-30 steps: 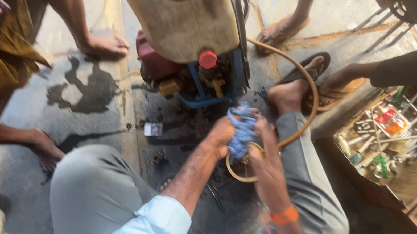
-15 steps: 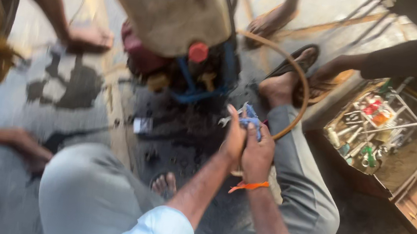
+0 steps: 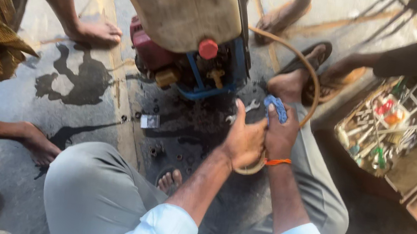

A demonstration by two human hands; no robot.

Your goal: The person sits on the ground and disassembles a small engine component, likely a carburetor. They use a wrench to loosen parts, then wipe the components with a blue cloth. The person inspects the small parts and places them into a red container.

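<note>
The person sat on the floor with grey-trousered knees drawn up, both forearms reaching forward between them. The left hand was closed into a fist with the thumb lifted, gripping what looked like the lower loop of a tan hose; the right hand, an orange band at its wrist, was closed around a blue rag held just above the knuckles, the two hands touching side by side. The step in hand seemed to be wiping or cleaning the hose end with the rag, and a next move would likely call for a firm hold on the hose while the rag slid along it. Just beyond the hands a spanner lay on the oil-dark floor among loose nuts. Farther on stood a small engine in a blue frame with a red cap, beneath a cream tank. To the right sat an open toolbox; other people's bare feet stood around.
</note>
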